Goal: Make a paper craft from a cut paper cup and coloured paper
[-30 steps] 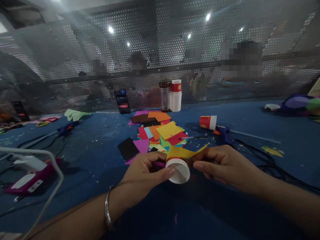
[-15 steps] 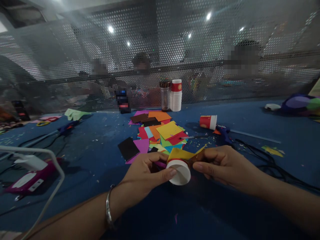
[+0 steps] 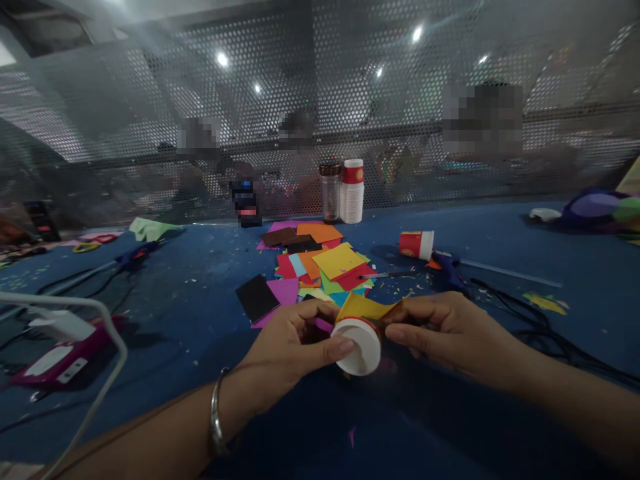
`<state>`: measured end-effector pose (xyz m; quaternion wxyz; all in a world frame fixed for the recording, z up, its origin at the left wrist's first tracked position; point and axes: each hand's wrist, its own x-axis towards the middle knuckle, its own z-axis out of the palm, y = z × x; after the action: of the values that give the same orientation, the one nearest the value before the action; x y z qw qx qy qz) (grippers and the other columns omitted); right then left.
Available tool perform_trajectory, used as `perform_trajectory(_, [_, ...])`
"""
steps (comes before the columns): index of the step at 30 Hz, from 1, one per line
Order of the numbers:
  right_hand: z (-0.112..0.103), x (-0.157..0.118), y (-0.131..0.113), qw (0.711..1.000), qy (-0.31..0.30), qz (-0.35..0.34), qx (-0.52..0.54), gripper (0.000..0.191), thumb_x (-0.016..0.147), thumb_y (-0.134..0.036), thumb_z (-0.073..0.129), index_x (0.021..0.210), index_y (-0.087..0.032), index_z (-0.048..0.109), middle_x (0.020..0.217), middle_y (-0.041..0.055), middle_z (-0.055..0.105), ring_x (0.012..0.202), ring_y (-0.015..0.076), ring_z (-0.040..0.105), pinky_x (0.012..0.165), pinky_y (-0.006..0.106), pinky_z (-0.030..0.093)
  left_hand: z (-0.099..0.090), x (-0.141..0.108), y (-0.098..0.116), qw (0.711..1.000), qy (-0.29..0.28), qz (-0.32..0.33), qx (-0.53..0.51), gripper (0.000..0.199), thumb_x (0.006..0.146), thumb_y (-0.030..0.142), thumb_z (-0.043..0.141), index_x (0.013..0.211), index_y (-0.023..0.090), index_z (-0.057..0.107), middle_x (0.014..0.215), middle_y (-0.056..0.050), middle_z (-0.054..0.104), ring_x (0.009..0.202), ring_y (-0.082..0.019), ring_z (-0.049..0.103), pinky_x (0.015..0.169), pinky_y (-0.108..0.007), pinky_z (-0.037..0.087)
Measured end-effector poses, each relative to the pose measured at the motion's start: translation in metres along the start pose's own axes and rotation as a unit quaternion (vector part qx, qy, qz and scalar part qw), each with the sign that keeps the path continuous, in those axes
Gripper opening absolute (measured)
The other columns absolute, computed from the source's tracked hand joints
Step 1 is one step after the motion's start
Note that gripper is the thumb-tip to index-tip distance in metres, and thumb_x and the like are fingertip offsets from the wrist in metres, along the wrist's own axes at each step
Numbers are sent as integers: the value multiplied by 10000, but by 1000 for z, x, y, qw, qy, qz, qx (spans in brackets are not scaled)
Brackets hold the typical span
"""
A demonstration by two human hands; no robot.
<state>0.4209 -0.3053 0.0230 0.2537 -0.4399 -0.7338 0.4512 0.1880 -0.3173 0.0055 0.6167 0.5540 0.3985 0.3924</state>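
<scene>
My left hand [image 3: 305, 343] grips a paper cup [image 3: 361, 350] by its rim, thumb inside the white opening, which faces me. A red band shows along the cup's upper edge. Yellow paper [image 3: 365, 307] lies against the cup's far side and stretches to the right. Its right end is pinched between the thumb and fingers of my right hand [image 3: 435, 330]. A strip of purple [image 3: 323, 325] shows by my left fingers; whether it is fixed to the cup I cannot tell.
Coloured paper sheets [image 3: 335, 260] lie piled beyond my hands. A red-and-white cup [image 3: 417, 245] rests on its side near a blue glue gun [image 3: 447, 267] with cables. Stacked cups [image 3: 353, 193] and a jar [image 3: 330, 193] stand at the back. A magenta power strip [image 3: 70, 353] lies left.
The cup has tipped slightly, its opening turned more toward me. The yellow paper's right end has come down closer to the cup, under my right fingers.
</scene>
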Motion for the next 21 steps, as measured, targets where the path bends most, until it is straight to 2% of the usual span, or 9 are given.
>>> perform_trajectory(3, [0,0,0,1000,-1,-3,5,301,867,-436,618,752,-169,696,570,-39,536,452,58,372,407,201,251,1,-1,2,999,19,-30,-27,367,616,260,878,882,177,640,784,16,697,678,-105,613,643,-216,463])
perform_trajectory(6, [0,0,1,1000,1,4,7,312,863,-447,623,739,-168,688,574,-36,546,448,57,368,404,201,250,0,0,3,997,12,-43,-56,355,606,241,885,823,167,615,770,8,709,679,-100,618,643,-208,457])
perform_trajectory(10, [1,-1,2,1000,2,10,9,330,856,-464,632,726,-165,684,568,-41,536,419,46,334,386,201,227,0,1,2,996,7,-26,-87,289,656,219,859,831,171,635,791,12,721,721,-93,629,682,-200,464])
perform_trajectory(14, [0,-1,3,1000,1,6,21,354,858,-488,628,741,-161,692,568,-41,528,424,45,328,386,196,230,1,1,0,997,11,-20,-72,274,676,213,843,853,168,638,817,-7,734,735,-106,639,707,-221,485])
perform_trajectory(21, [0,-2,0,1000,-3,18,14,295,847,-448,647,793,-165,712,572,-41,541,426,50,359,388,193,246,2,2,0,999,27,18,-44,256,669,195,836,833,171,641,788,5,729,694,-102,637,648,-206,483])
